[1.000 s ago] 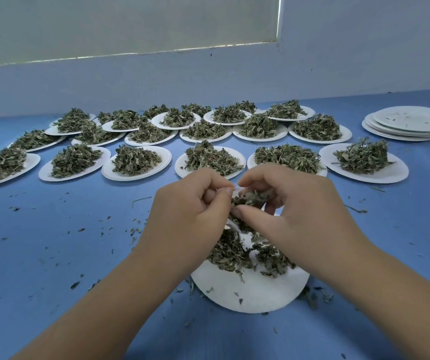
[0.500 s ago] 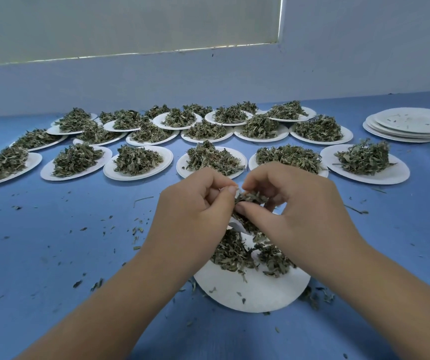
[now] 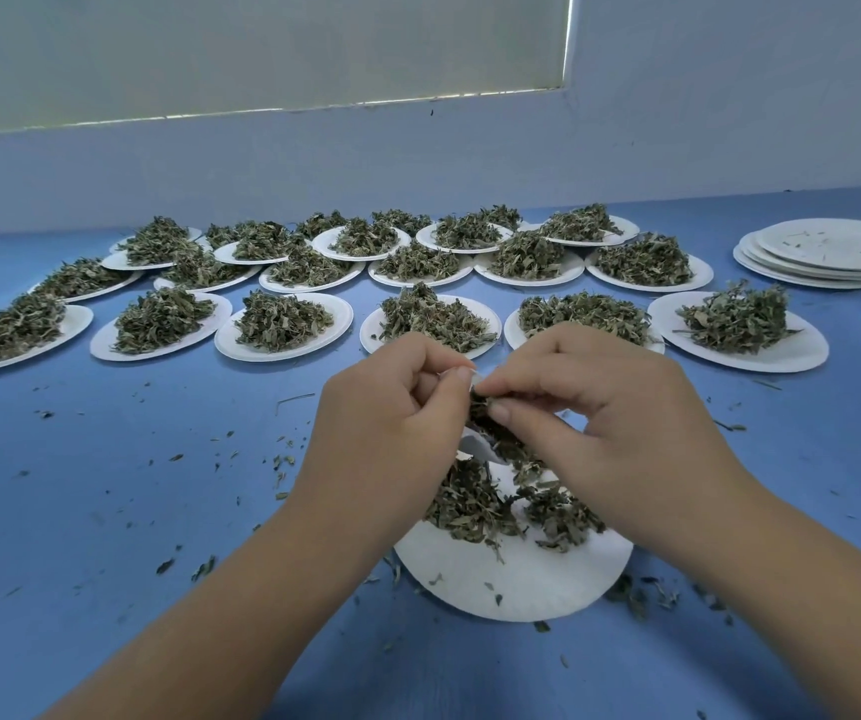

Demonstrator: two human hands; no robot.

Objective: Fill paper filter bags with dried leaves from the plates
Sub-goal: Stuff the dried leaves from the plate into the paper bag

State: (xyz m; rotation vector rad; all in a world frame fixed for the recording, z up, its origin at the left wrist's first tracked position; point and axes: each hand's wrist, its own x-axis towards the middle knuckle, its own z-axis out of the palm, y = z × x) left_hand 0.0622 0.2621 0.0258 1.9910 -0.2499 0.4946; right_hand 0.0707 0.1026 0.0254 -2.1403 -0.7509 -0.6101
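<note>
In the head view, our left hand [image 3: 392, 407] is curled, pinching the bag [image 3: 476, 450] above the near plate [image 3: 511, 584]. Our right hand [image 3: 610, 407] pinches leaves [image 3: 481, 407] at the bag's mouth. We judge a hard push could tear the thin paper or fold it closed. Leaves could also miss the plate and scatter on the surface [image 3: 158, 485].

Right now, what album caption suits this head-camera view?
The left hand holds a paper filter bag while the right hand pinches dried leaves into it over a plate.
</note>
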